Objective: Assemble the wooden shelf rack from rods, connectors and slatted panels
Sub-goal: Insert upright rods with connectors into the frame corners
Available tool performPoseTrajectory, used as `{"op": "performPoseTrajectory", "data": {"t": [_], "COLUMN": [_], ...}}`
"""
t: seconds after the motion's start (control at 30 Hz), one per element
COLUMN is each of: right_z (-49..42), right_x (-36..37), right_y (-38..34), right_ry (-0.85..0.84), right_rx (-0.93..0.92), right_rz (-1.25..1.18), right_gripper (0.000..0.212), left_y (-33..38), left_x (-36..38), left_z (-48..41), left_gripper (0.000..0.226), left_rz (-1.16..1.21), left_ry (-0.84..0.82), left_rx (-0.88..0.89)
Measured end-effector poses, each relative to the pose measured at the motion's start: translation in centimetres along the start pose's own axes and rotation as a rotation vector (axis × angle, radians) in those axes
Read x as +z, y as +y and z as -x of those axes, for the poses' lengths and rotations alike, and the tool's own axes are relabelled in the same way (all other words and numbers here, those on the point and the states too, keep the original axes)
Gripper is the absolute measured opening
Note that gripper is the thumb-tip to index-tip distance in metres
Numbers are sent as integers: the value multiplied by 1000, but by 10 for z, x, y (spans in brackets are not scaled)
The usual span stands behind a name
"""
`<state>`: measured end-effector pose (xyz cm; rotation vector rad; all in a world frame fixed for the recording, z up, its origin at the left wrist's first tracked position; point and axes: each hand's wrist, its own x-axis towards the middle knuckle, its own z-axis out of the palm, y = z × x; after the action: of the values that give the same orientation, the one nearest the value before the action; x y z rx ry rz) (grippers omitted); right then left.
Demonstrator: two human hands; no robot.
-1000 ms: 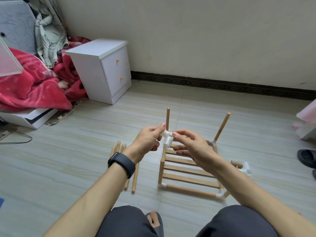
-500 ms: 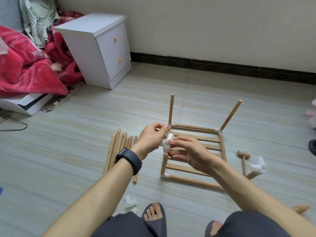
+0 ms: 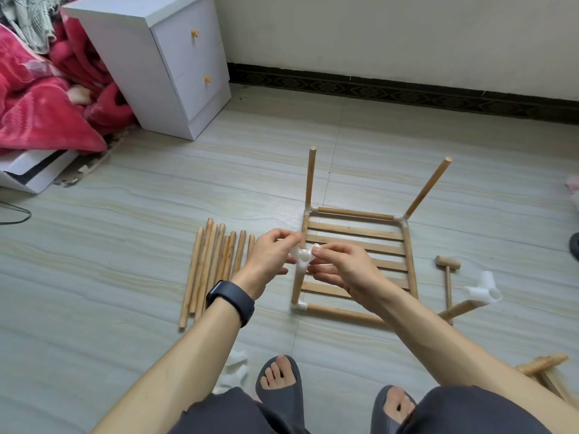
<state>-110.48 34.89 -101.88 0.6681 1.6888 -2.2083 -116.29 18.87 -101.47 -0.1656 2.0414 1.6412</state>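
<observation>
A white plastic connector point(image 3: 303, 256) is held between both hands above the floor. My left hand point(image 3: 272, 258) pinches its left side and my right hand point(image 3: 343, 267) pinches its right side with thumb and forefinger. Below them lies a slatted panel frame point(image 3: 357, 242) of wooden rods with white corner connectors; two rods point(image 3: 310, 178) stand up from its far corners. A row of several loose rods point(image 3: 213, 264) lies on the floor left of my hands.
A small wooden mallet point(image 3: 448, 277) and a spare white connector point(image 3: 484, 289) on a rod lie right of the frame. More white connectors point(image 3: 233, 371) sit near my feet. Wooden parts point(image 3: 545, 368) lie at lower right. A white nightstand point(image 3: 163, 61) stands at the back left.
The view has tilted down and closer to the floor. Both hands kept holding the connector and lowered it over the frame's left side, turning it so its openings face up.
</observation>
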Motion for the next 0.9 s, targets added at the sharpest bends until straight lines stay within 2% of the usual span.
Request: {"op": "performPoseTrajectory", "data": {"t": [0.07, 0.27, 0.47, 0.63, 0.8, 0.9], "right_z": [0, 1, 3, 9, 12, 13], "right_x": [1, 4, -1, -8, -8, -7], "right_y": [2, 5, 9, 14, 13, 15], "right_ry": [-2, 15, 33, 41, 37, 22], "right_rx": [-20, -39, -78, -83, -129, -100], "right_rz": [29, 121, 85, 183, 182, 171], "right_gripper": [18, 24, 17, 23, 19, 20], "left_y": [-4, -14, -29, -23, -24, -31], "left_x": [-2, -9, -5, -2, 4, 6], "left_z": [4, 11, 18, 12, 13, 18], "left_gripper": [22, 24, 54, 30, 23, 30], "left_rz": [-36, 68, 189, 75, 16, 39], "left_ry": [-72, -87, -24, -66, -55, -62], "left_rx": [-2, -26, 34, 43, 88, 99]}}
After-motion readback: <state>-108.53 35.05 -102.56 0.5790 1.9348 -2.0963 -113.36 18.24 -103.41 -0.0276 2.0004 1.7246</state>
